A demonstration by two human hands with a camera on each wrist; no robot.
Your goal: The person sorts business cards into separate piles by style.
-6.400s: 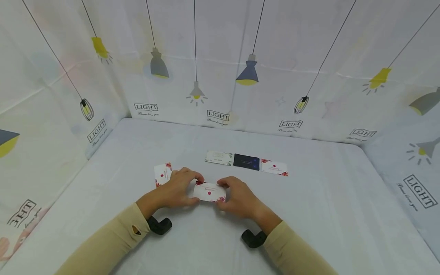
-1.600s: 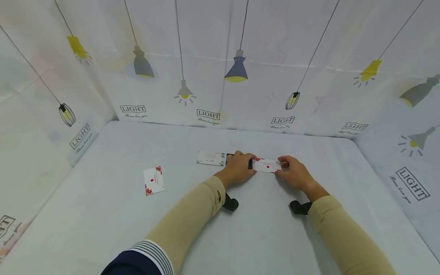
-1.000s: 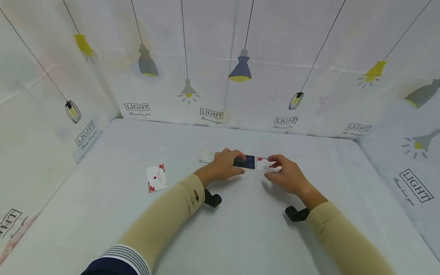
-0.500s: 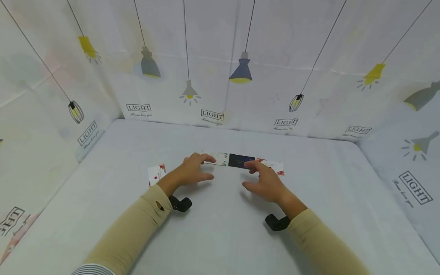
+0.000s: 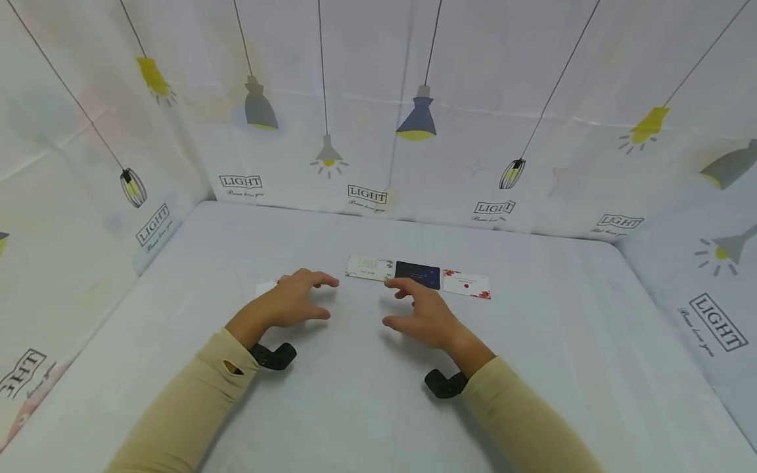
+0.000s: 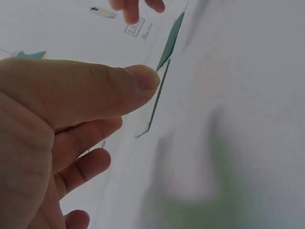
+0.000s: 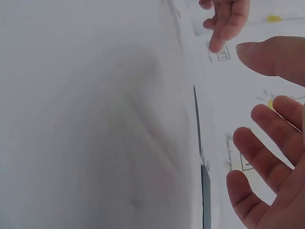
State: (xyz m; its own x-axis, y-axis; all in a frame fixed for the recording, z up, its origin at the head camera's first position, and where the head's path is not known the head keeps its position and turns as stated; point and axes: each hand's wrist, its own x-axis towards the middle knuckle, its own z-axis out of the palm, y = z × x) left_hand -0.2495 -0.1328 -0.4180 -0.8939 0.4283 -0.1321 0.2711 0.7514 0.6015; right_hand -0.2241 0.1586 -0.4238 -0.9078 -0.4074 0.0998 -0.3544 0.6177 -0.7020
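In the head view, my left hand (image 5: pixel 288 300) is held with thumb and fingers apart and nothing between them. It covers most of a white card (image 5: pixel 266 287), leaving only a little of its far edge in sight. My right hand (image 5: pixel 427 316), also empty with fingers spread, is just in front of a row of cards. That row has a white card with leafy corners (image 5: pixel 368 267), a dark blue card (image 5: pixel 421 274) partly behind the right fingertips, and a white card with red flowers (image 5: pixel 466 284). In the left wrist view, the dark card (image 6: pixel 172 36) appears edge-on beyond the thumb.
All the cards lie flat on a white-covered table (image 5: pixel 355 407). A white curtain (image 5: pixel 378 85) printed with lamps rises behind the table and at both sides. Each wrist carries a black device, such as the left one (image 5: pixel 275 356).
Earliest, both hands held a red-flowered card near the middle; later they were at the row's right-hand card. Both have since moved left, empty, the left hand now over the separate card.
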